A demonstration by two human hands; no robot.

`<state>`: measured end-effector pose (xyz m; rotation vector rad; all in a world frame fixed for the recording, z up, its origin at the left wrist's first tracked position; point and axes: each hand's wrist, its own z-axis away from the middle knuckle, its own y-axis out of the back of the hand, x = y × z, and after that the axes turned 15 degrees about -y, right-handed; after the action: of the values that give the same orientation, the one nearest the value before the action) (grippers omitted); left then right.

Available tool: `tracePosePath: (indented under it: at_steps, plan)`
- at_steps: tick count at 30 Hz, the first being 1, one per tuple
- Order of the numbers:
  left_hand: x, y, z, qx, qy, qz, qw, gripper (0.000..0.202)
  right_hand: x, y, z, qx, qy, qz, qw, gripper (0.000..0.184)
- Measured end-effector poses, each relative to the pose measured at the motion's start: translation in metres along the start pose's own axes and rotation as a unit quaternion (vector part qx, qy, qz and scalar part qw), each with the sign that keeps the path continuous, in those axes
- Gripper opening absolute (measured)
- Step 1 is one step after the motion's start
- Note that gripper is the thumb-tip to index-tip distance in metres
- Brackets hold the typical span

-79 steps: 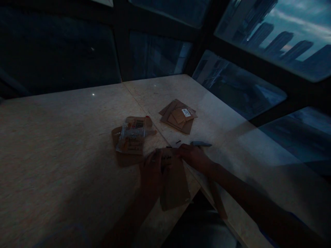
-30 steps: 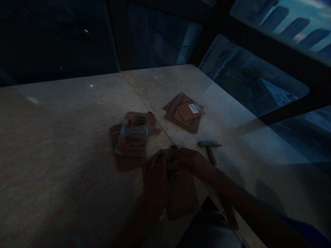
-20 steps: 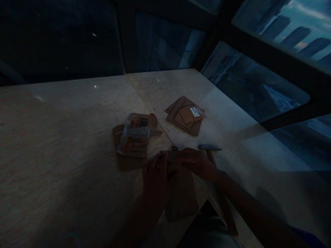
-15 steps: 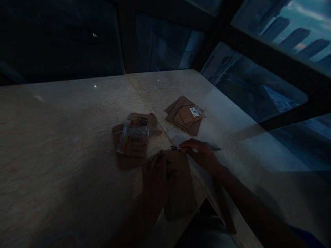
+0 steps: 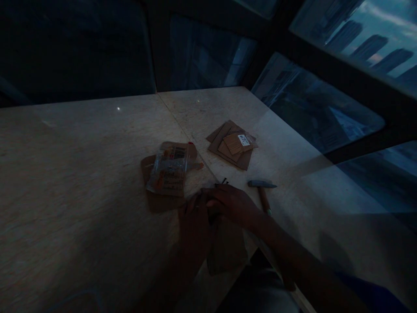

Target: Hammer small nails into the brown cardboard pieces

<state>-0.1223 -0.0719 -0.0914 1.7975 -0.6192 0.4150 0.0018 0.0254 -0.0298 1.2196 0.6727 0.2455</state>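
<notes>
In dim light, a brown rectangular board [image 5: 228, 250] lies at the near edge of the counter. My left hand [image 5: 195, 224] is closed over its far left part, fingers bent and thumb toward the board. Against those fingertips my right hand [image 5: 233, 204] is closed, its fingers bunched together; what they hold, if anything, is hidden. Just beyond the right hand are small dark thin pieces [image 5: 224, 180], perhaps nails, too dark to be sure. A hammer [image 5: 262, 184] with a wooden handle lies right of the right hand, partly covered by my forearm.
Left of the board, a clear plastic packet [image 5: 169, 171] with printing lies on brown rounded pieces [image 5: 154, 202]. Farther back sits a stack of brown square sheets [image 5: 228, 152] with a labelled packet [image 5: 239, 142] on top. Windows border the pale counter [image 5: 81, 152].
My right hand has moved left and toward me, from the small dark pieces to my left fingertips. The hammer's head and upper handle are now uncovered. My left hand has stayed put.
</notes>
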Motion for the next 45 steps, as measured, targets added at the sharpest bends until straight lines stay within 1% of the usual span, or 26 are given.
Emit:
tracePosePath:
  at_steps: [3,5,7,10,12,15,17,19,22,25,27,31,34,36,37,38,39,40,41,42,43,45]
  plan:
    - [-0.001,-0.002,0.001,0.018,0.009,0.001,1.000,0.073,-0.006,-0.002,-0.002,-0.040,0.002,0.017,0.999,0.021]
    - [-0.002,-0.004,0.002,0.033,0.001,0.000,0.999,0.086,-0.004,-0.004,-0.004,-0.046,0.016,0.012,0.999,0.018]
    - [-0.003,-0.005,0.002,0.039,-0.015,-0.004,0.999,0.091,-0.002,-0.007,-0.005,-0.039,0.044,0.021,0.998,0.015]
    - [-0.004,-0.006,0.003,0.039,-0.023,-0.010,0.999,0.090,-0.002,-0.009,-0.002,-0.012,0.099,0.056,0.993,0.018]
    - [-0.004,-0.006,0.003,0.041,-0.024,-0.009,0.999,0.088,-0.003,-0.007,0.001,0.016,0.136,0.072,0.988,0.020]
    - [-0.003,-0.005,0.003,0.036,-0.024,-0.005,0.999,0.085,0.000,0.005,0.004,0.044,0.179,0.058,0.981,0.026]
    - [-0.003,-0.004,0.002,0.028,-0.014,0.002,1.000,0.085,0.009,0.016,0.001,0.061,0.174,0.025,0.983,0.029]
    - [-0.002,-0.003,0.001,0.020,-0.002,0.014,1.000,0.088,0.026,0.024,-0.006,0.096,0.124,-0.023,0.987,0.027]
    - [-0.001,-0.002,0.000,0.022,0.021,0.035,0.999,0.096,0.055,0.023,-0.017,0.143,-0.009,-0.099,0.985,0.017]
    - [-0.001,-0.002,-0.002,0.029,0.037,0.042,0.998,0.099,0.076,0.011,-0.021,0.159,-0.052,-0.112,0.980,0.016]
    - [-0.001,-0.001,-0.002,0.029,0.035,0.037,0.998,0.095,0.080,0.003,-0.020,0.161,-0.063,-0.116,0.978,0.017]
    - [-0.001,-0.001,-0.001,0.024,0.023,0.018,0.999,0.075,0.069,-0.003,-0.004,0.187,-0.100,-0.124,0.969,0.023]
    - [-0.002,-0.002,-0.001,0.025,0.007,0.003,1.000,0.060,0.056,-0.004,0.018,0.221,-0.152,-0.130,0.954,0.028]
    - [-0.002,-0.002,-0.001,0.032,0.001,-0.004,0.999,0.056,0.046,-0.010,0.037,0.226,-0.195,-0.139,0.944,0.029]
    - [-0.001,-0.003,-0.001,0.035,-0.001,-0.006,0.999,0.054,0.042,-0.015,0.046,0.223,-0.240,-0.162,0.931,0.030]
    - [-0.001,-0.003,-0.001,0.036,-0.003,-0.005,0.999,0.053,0.037,-0.020,0.054,0.198,-0.285,-0.195,0.917,0.032]
    - [-0.001,-0.003,-0.001,0.037,-0.004,-0.003,0.999,0.052,0.033,-0.026,0.061,0.171,-0.315,-0.232,0.904,0.032]
    - [-0.001,-0.003,-0.002,0.037,-0.004,0.001,0.999,0.051,0.028,-0.032,0.066,0.145,-0.332,-0.271,0.892,0.032]
    - [-0.001,-0.003,-0.002,0.037,-0.001,0.006,0.999,0.050,0.023,-0.036,0.070,0.130,-0.340,-0.309,0.879,0.032]
    - [-0.002,-0.003,-0.002,0.037,0.004,0.013,0.999,0.049,0.018,-0.039,0.073,0.128,-0.340,-0.344,0.866,0.033]
    - [-0.002,-0.002,-0.003,0.040,0.010,0.022,0.999,0.047,0.012,-0.040,0.076,0.136,-0.338,-0.375,0.852,0.034]
    - [-0.003,0.000,-0.004,0.055,0.009,0.052,0.997,0.042,0.000,-0.036,0.080,0.180,-0.328,-0.420,0.827,0.036]
